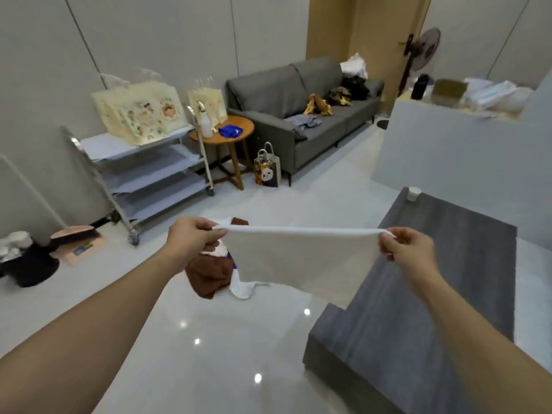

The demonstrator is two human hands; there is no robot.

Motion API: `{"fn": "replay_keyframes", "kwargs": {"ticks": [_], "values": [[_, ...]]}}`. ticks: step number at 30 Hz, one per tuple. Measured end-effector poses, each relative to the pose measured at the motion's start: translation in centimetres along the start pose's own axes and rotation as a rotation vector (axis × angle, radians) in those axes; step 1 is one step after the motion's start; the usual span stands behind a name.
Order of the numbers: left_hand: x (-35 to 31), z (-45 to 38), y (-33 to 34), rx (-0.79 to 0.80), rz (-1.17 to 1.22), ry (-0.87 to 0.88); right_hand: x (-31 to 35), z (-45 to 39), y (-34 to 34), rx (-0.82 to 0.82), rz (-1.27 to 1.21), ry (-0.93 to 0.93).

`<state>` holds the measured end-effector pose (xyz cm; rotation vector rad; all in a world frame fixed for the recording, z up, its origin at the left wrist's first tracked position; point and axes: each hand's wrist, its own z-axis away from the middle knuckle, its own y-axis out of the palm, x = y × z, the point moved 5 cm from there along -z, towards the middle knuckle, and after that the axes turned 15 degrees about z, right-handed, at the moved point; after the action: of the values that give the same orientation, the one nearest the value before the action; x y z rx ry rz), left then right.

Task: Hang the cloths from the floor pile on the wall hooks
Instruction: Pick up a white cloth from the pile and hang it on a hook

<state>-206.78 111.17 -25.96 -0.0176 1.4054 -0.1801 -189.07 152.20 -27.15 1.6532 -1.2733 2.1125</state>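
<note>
A white cloth point(298, 258) is stretched flat in the air between my two hands, hanging down from its top edge. My left hand point(191, 237) pinches its left top corner and my right hand point(409, 249) pinches its right top corner. Below and behind it, the floor pile point(209, 279) lies on the glossy tiles: a brown cloth, a white cloth and a bit of purple, partly hidden by the held cloth. No wall hooks are in view.
A dark grey low table point(433, 294) with a paper cup point(414, 193) stands at the right. A metal shelf trolley point(149, 174) stands at the left wall, with a round wooden side table point(227, 138), a panda bag point(268, 171) and a grey sofa point(298, 115) beyond.
</note>
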Motion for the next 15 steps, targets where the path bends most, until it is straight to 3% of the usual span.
{"fn": "replay_keyframes", "kwargs": {"ticks": [11,15], "values": [[-3.3,4.7,-30.8,-0.283,0.113,0.110,21.3,10.3,19.9,0.197,-0.093,-0.221],[-2.9,9.7,-42.0,-0.464,0.148,0.126,27.9,16.1,28.5,0.344,-0.094,-0.319]]}}
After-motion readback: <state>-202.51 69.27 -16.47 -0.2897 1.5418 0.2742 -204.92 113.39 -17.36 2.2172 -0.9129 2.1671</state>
